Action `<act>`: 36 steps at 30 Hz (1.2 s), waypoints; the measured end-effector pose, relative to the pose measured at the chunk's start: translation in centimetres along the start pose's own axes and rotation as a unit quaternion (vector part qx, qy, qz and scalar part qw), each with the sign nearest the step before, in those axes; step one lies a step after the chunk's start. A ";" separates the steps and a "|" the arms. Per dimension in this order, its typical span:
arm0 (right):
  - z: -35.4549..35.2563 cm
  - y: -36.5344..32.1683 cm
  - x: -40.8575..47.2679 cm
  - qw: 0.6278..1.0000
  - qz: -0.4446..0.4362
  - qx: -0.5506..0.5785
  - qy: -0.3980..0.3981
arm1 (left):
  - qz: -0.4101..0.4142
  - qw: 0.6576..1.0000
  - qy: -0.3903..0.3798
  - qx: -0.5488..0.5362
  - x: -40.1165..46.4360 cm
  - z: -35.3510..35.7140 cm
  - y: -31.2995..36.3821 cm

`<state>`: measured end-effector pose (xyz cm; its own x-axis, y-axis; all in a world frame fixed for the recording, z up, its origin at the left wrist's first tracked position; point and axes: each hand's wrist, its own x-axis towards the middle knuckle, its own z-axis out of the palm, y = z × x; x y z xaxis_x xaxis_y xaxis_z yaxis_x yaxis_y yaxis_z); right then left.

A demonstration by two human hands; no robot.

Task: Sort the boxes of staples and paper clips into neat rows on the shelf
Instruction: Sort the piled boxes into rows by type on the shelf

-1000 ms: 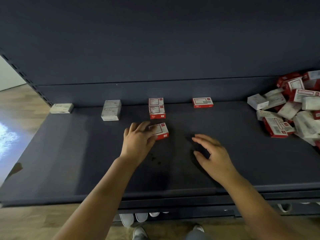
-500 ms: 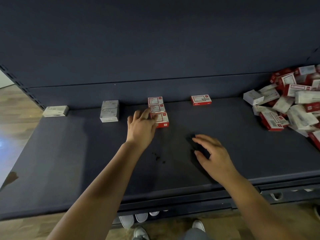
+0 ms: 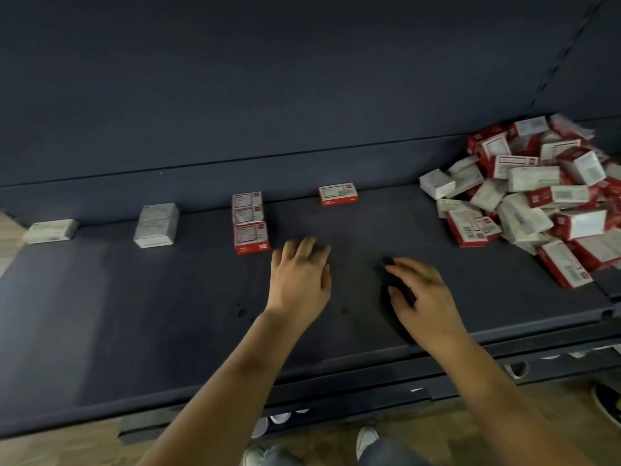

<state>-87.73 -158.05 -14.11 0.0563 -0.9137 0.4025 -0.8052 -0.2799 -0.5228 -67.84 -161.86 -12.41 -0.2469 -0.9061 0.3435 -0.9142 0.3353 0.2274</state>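
On the dark shelf (image 3: 168, 314) four rows have been started along the back edge: a single pale box (image 3: 50, 231) near the back left corner, a short row of pale boxes (image 3: 156, 225) beside it, a row of three red boxes (image 3: 250, 223) running from the back edge toward the front, and a lone red box (image 3: 337, 194) further right against the back edge. The unsorted heap of boxes (image 3: 544, 196) fills the back right corner and spills toward the front edge. Both hands hold nothing: the left hand (image 3: 300, 280) hovers just right of the frontmost box of the red row, fingers loosely spread, and the right hand (image 3: 423, 295) hangs over the middle of the shelf, fingers relaxed and parted, well apart from the heap. The main risk lies in that heap: the boxes lean on one another at odd angles, so pulling one from low in the pile would likely shift its neighbours, and those near the front edge could slide off to the floor. A second risk is mis-sorting, since red and pale boxes are mixed and their labels are too blurred here to tell staples from paper clips. A careless sweep of the left hand could also knock the red row crooked.
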 end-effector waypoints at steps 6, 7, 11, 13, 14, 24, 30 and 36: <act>-4.2 5.5 0.2 0.995 0.037 -0.018 0.091 | 0.019 1.000 -0.008 -0.018 1.0 2.7 6.3; -4.9 6.3 0.3 0.993 0.052 -0.022 0.108 | 0.018 1.000 -0.008 -0.019 1.2 3.0 7.2; -7.0 8.8 1.7 0.988 0.099 -0.002 0.114 | 0.016 1.000 -0.004 -0.025 1.9 4.3 10.2; -7.4 9.7 2.7 0.989 0.121 0.005 0.090 | 0.018 1.000 -0.004 -0.021 2.1 4.7 11.3; -7.4 10.0 3.2 0.987 0.139 0.010 0.074 | 0.022 1.000 -0.005 -0.014 2.1 4.9 11.7; -6.0 10.4 5.8 0.970 0.240 0.029 -0.010 | 0.102 0.993 -0.018 -0.050 2.0 5.4 12.6; -8.0 9.0 2.9 0.982 0.129 0.133 -0.037 | -0.056 0.947 0.011 -0.316 0.9 3.9 13.8; -9.7 7.1 1.4 0.974 0.080 0.200 -0.072 | -0.257 0.785 0.009 -0.564 0.7 3.5 14.8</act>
<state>-99.13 -158.48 -9.94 0.0532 -0.9789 0.1971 -0.5180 -0.1959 -0.8327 -82.65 -158.41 -11.96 0.0750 -0.9960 -0.0477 -0.0237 -0.0496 0.9985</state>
